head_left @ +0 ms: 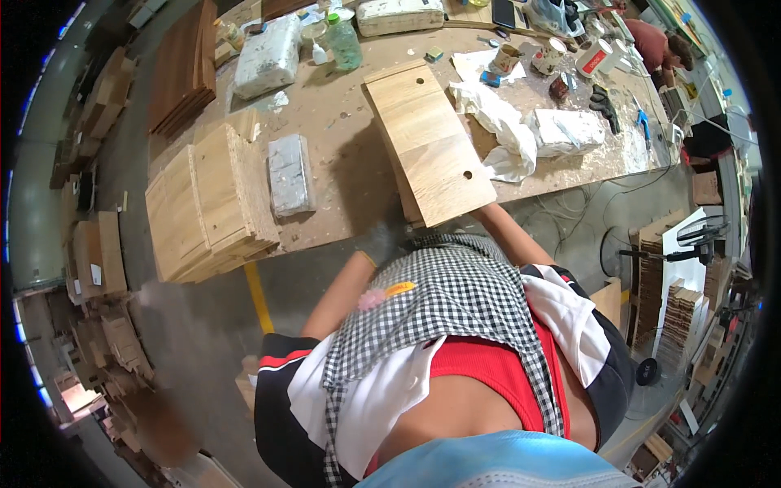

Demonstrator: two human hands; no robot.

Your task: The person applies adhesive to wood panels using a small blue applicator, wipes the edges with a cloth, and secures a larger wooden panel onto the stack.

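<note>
A pale wooden board (431, 146) with a round hole near each end lies on top of other boards at the table's near edge. My right hand (482, 213) is at the board's near right corner. Its fingers are hidden beneath the wood, so its grip does not show. My left hand (379, 242) is low in front of the checked apron, left of the board's near end. It looks grey and smeared, and I cannot make out its fingers or anything in them.
Left on the worktable (333, 138) stand a stack of wooden boards (203, 195) and a wrapped grey block (290, 175). Farther back are a green bottle (344, 45) and a white-wrapped block (268, 57). White cloth (504, 130), paint-stained cups (549, 55) and a black glove (604, 107) lie right. Another person (655, 45) bends at far right.
</note>
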